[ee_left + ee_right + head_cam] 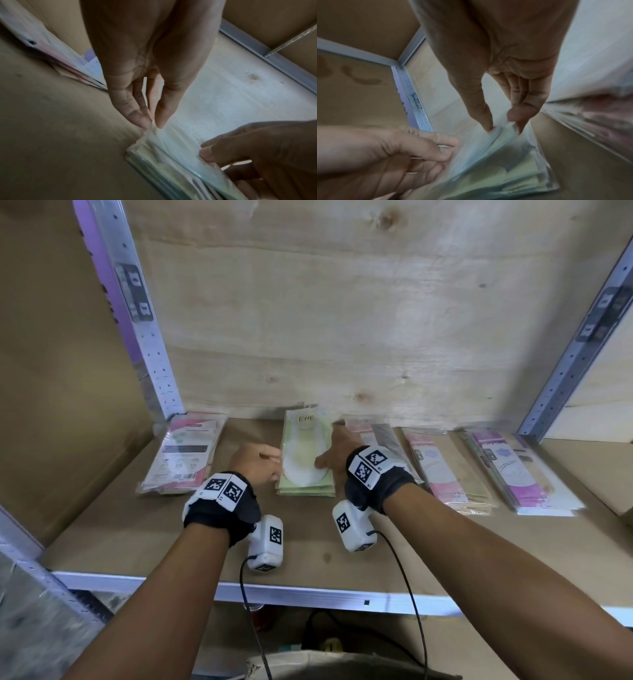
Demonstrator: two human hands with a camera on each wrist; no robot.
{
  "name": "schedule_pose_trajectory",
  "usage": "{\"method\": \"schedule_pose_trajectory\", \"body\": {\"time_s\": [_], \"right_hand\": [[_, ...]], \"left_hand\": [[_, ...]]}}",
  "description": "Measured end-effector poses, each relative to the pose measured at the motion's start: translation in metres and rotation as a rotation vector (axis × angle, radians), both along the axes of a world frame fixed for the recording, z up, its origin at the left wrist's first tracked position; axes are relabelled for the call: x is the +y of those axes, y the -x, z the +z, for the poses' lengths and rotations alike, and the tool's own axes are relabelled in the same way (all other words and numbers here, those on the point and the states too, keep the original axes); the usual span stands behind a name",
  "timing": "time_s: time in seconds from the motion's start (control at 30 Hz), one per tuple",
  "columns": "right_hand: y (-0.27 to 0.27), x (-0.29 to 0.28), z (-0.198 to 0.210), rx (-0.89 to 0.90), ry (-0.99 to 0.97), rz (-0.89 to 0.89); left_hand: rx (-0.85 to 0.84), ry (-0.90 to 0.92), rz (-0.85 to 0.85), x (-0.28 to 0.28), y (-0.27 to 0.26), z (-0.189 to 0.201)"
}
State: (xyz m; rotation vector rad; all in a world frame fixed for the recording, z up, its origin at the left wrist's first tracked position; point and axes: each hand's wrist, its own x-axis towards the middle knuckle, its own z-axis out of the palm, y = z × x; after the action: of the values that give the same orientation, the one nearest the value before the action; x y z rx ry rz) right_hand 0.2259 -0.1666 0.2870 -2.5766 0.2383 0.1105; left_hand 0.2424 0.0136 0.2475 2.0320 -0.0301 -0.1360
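Note:
A stack of green packets [306, 460] in clear film lies mid-shelf against the back board. My left hand [260, 465] is at the stack's left edge. In the left wrist view its thumb and forefinger [152, 125] pinch the film edge of the top packet [171, 162]. My right hand [337, 450] is at the right edge. Its thumb lies on top of the stack [505, 169] and its fingers [520, 115] curl round the far side, so that it holds the upper packets. Blur hides how many packets are lifted.
A pink packet stack [185, 457] lies at the left. Pink-beige stacks [445, 470] and a purple one [513, 470] lie at the right. Perforated metal posts [150, 347] [575, 347] flank the plywood back [342, 320]. The shelf's metal front edge [308, 594] runs below my wrists.

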Motion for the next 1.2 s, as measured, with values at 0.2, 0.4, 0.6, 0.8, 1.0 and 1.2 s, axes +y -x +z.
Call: {"method": "schedule_pose_trajectory", "body": {"time_s": [0.2,0.4,0.6,0.8,1.0,1.2], "right_hand": [[-0.007,0.006,-0.009,0.049,0.145,0.019],[-0.009,0.01,-0.016,0.043,0.226,0.025],[-0.01,0.007,-0.02,0.041,0.272,0.033],[-0.01,0.016,-0.01,0.012,0.328,0.078],[-0.014,0.057,0.004,-0.147,0.159,0.187],[-0.025,0.128,-0.003,0.015,-0.197,0.229]], "left_hand": [[0.005,-0.043,-0.031,-0.002,-0.007,-0.009],[0.058,-0.085,-0.063,-0.002,-0.013,-0.016],[0.068,-0.083,-0.061,-0.002,-0.014,-0.017],[0.01,-0.057,0.037,0.014,-0.005,-0.004],[-0.119,-0.002,0.18,0.06,0.007,0.019],[-0.142,-0.006,0.374,0.125,0.011,0.032]]}}
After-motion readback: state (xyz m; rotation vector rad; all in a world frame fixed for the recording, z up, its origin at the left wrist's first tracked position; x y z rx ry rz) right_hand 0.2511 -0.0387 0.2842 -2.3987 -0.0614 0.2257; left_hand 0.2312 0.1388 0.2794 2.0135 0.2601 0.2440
